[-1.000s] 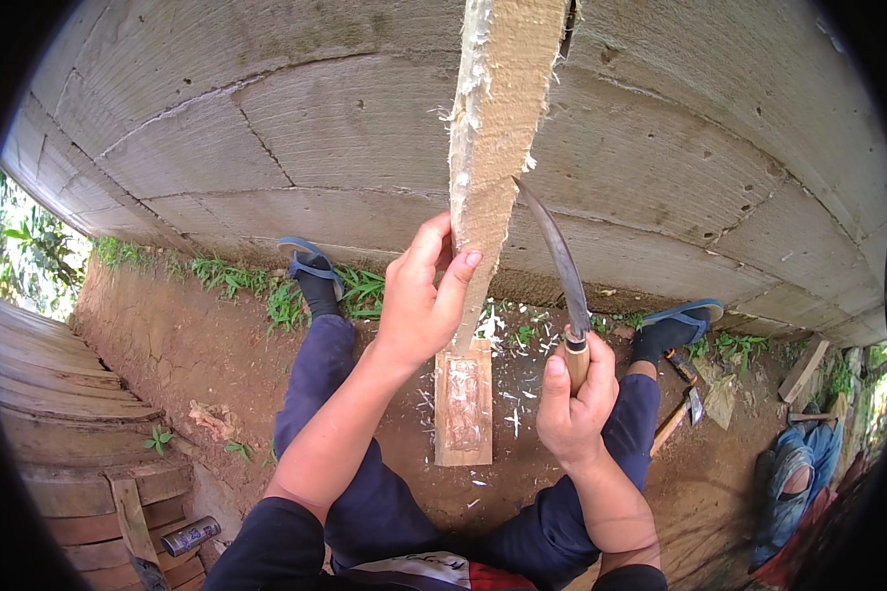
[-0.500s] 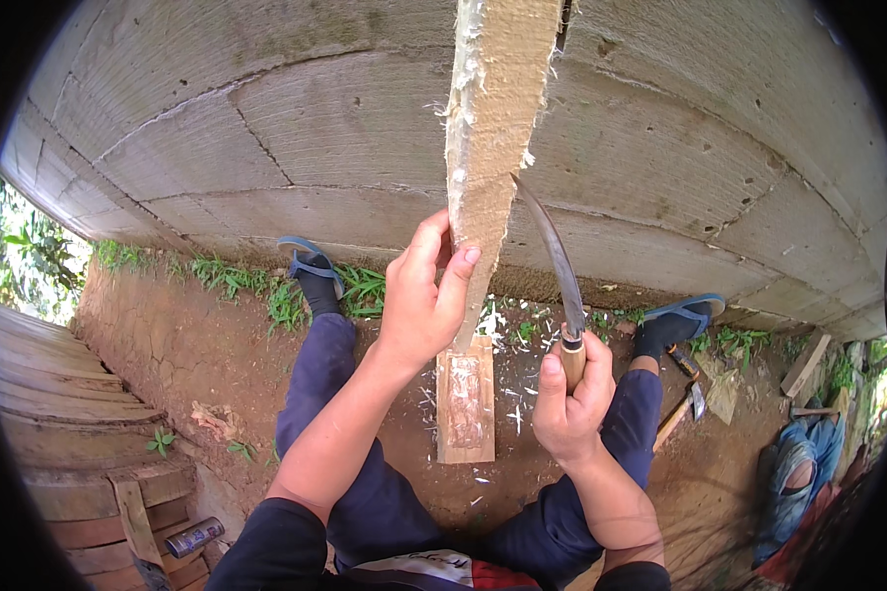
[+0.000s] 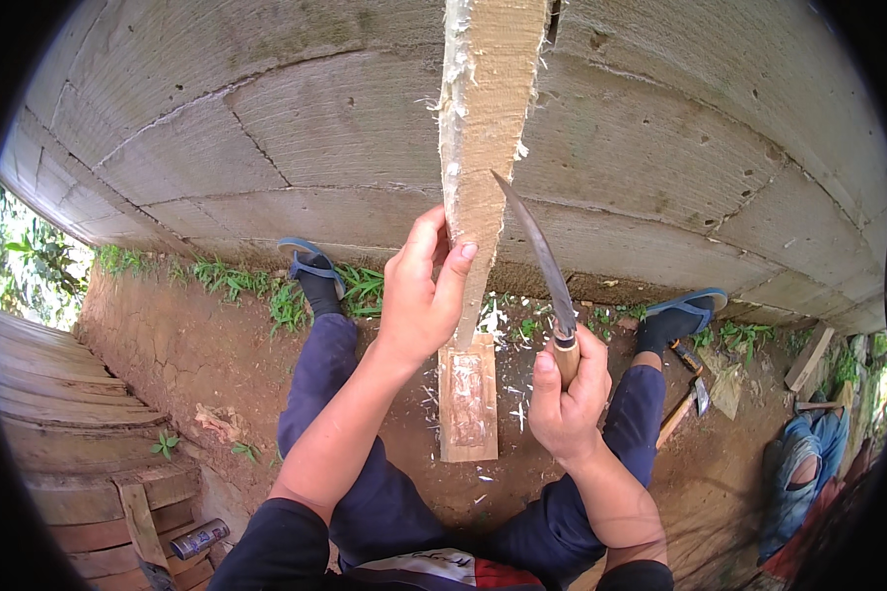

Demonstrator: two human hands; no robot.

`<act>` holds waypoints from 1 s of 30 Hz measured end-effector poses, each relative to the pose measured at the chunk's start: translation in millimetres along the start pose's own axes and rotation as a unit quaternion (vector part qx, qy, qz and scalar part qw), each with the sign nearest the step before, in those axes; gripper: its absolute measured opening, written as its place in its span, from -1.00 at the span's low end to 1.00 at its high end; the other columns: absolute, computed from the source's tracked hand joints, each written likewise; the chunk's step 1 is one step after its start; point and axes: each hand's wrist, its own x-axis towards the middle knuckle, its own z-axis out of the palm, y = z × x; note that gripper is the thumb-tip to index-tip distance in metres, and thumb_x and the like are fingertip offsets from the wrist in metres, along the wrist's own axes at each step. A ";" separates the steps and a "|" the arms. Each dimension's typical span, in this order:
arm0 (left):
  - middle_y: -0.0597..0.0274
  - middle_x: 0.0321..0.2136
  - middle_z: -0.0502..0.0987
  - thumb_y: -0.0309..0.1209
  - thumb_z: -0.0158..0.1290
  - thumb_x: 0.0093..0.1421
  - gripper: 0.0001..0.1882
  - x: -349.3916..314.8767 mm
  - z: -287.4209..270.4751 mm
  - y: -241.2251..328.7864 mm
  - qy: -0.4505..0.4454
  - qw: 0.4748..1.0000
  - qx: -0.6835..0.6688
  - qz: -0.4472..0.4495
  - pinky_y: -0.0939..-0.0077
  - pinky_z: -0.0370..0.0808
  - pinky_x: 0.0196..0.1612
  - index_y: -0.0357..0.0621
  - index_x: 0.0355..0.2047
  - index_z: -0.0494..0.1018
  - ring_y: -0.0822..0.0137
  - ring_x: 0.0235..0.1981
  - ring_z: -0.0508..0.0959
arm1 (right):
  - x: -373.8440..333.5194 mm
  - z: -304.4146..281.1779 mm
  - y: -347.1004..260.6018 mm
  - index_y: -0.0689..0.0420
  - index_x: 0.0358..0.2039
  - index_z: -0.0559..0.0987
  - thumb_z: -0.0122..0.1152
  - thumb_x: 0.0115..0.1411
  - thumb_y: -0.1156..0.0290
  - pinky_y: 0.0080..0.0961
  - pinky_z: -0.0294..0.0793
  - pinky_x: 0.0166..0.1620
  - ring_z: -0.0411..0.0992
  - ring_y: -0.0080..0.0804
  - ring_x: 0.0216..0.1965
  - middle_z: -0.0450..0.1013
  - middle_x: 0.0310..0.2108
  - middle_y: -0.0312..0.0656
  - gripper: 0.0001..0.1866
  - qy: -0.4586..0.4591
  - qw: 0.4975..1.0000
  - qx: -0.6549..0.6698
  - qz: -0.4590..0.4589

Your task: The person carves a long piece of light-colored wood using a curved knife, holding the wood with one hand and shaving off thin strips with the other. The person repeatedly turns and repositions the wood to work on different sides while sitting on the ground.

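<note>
"Both plank (image 3: 483, 148) and knife (image 3: 540, 246) have shifted slightly left in the view over the past second, and the blade's tip now overlaps the plank's face."

"What's the grip like?"

"Left hand (image 3: 424, 291) is closed on the plank's left edge, low down: thumb across the front, fingers hooked round the side. Right hand (image 3: 572, 404) is wrapped around the knife's wooden handle, thumb lying along it."

"And the blade?"

"Curved, dark, pointing up and leftward. Its tip lines up with the plank near the right edge; whether it touches, I can't tell."

"How does the plank stand?"

"Upright in front of the person, running out of the top of the view, edges frayed with pale curls. It narrows downward, and its lower end meets the far end of a wooden block (image 3: 468, 449) on the ground. That block has a hollow (image 3: 468, 384) with shavings in it."

"Around that?"

"White shavings (image 3: 493, 317) scattered on brown soil (image 3: 187, 335), between two legs in dark blue trousers (image 3: 315, 379). Grass grows at the foot of a grey wall (image 3: 315, 128)."

"Further out?"

"A wooden-handled tool (image 3: 676, 418) beside the right leg, stacked boards (image 3: 69, 379) and a can (image 3: 199, 539) at left, and blue denim (image 3: 808, 453) at far right."
</note>
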 end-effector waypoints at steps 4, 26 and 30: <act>0.02 -0.14 0.54 -0.47 -0.01 0.27 -0.61 1.5 2.4 2.5 0.004 1.000 -0.027 -0.011 0.47 0.46 -0.04 -0.37 0.07 0.27 0.34 -0.09 0.54 | 6.8 0.4 -1.5 0.35 -0.03 0.36 0.13 0.17 0.51 -0.38 0.48 -0.21 0.51 -0.17 -0.30 0.47 -0.25 0.05 -0.64 0.005 0.999 -0.036 0.003; -0.03 -0.12 0.52 -0.45 -0.01 0.28 -0.63 3.0 -0.3 4.5 -0.011 1.000 0.001 -0.023 0.42 0.49 -0.06 -0.36 0.05 0.27 0.27 -0.09 0.56 | 0.4 2.2 -2.0 0.39 -0.02 0.34 0.13 0.17 0.54 -0.40 0.47 -0.23 0.50 -0.20 -0.31 0.46 -0.25 0.06 -0.62 0.009 1.000 0.010 -0.021; -0.04 -0.13 0.53 -0.46 -0.01 0.28 -0.63 2.4 0.5 4.8 -0.013 1.000 -0.001 -0.015 0.42 0.49 -0.07 -0.37 0.04 0.27 0.27 -0.10 0.56 | 4.6 3.8 -1.1 0.39 -0.03 0.34 0.13 0.17 0.54 -0.37 0.48 -0.23 0.51 -0.14 -0.31 0.46 -0.24 0.08 -0.63 0.002 1.000 -0.003 -0.012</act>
